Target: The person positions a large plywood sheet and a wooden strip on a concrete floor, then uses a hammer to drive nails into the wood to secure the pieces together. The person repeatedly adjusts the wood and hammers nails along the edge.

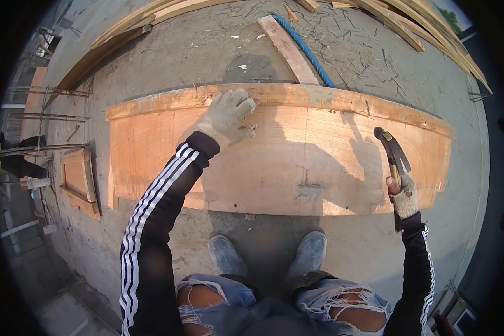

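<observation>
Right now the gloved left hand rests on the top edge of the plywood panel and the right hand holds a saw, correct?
Not quite. The head view shows the right hand holding a hammer, not a saw. The left hand does rest on the plywood panel's top edge.

Plywood panel (297, 162) lies flat on the concrete floor (196, 56), timber batten (274, 95) along its far edge. Left hand (229, 115), gloved, pressed flat on the batten near a nail. Right hand (404, 196), gloved, fist closed round a claw hammer (393, 151), head raised over the panel's right end. Blue rope (305, 47) and loose planks (420, 25) beyond. Small wooden frame (81, 182) to the left.
</observation>
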A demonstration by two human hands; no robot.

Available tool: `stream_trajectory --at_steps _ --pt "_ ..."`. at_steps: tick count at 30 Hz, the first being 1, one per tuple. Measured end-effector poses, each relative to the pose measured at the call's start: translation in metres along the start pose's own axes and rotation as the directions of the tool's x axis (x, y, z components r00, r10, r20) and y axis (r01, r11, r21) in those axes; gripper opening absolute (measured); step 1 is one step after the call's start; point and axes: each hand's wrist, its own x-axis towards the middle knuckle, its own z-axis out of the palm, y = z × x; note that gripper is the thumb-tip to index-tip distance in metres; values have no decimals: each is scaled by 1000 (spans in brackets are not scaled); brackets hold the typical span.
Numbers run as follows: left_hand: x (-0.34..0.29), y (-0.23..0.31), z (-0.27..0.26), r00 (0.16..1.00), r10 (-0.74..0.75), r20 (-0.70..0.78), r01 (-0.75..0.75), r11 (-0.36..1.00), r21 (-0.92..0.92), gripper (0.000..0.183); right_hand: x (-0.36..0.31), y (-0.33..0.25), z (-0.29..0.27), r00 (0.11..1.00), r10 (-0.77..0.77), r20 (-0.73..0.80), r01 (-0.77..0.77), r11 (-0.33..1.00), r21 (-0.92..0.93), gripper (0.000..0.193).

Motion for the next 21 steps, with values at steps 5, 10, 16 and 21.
stream_trajectory --at_steps 5,10,16,21 --pt "-191 2 -12 829 -541 -141 538 841 -63 51 -37 -27 57 946 282 157 -300 948 103 29" --pt "-308 46 39 -20 -981 -195 686 128 -716 47 -20 -90 104 941 -9 338 -86 961 265 42" --pt "-316 58 67 -355 -920 166 311 -284 -907 45 29 -189 186 946 -116 302 91 991 95 43" --pt "-303 41 66 -350 -922 168 394 -307 -866 45 63 -235 248 908 -404 110 413 907 -80 44"
